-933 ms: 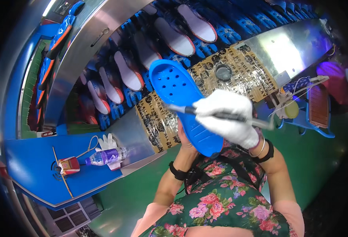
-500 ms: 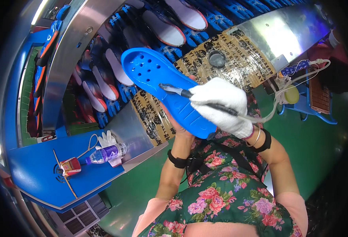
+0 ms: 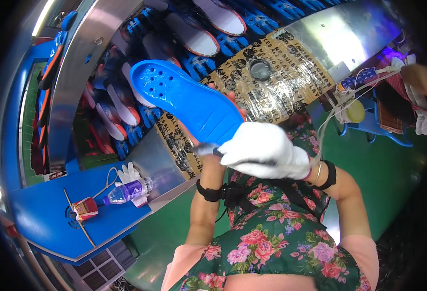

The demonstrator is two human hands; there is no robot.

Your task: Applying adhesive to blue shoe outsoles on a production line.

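On the flat blue bench (image 3: 39,208) lie 1 clear plastic bottle with a purple label (image 3: 128,191), 1 unworn white knit glove (image 3: 127,174), 1 red packet (image 3: 86,209) and 1 thin brown stick (image 3: 88,236). 1 round dark dish (image 3: 260,69) sits on tape-wrapped brown cardboard (image 3: 296,72). The left hand (image 3: 231,97) holds up 1 blue shoe-shaped sole (image 3: 194,102), its bare grip curled round the edges. The white-gloved right hand (image 3: 266,153) hides the heel end, its grip pinching 1 black-handled brush (image 3: 206,148). Since 0.5 s ago the brush has gone from mid-sole to the heel's left edge, and another person's blurred hand (image 3: 419,81) has appeared at right.
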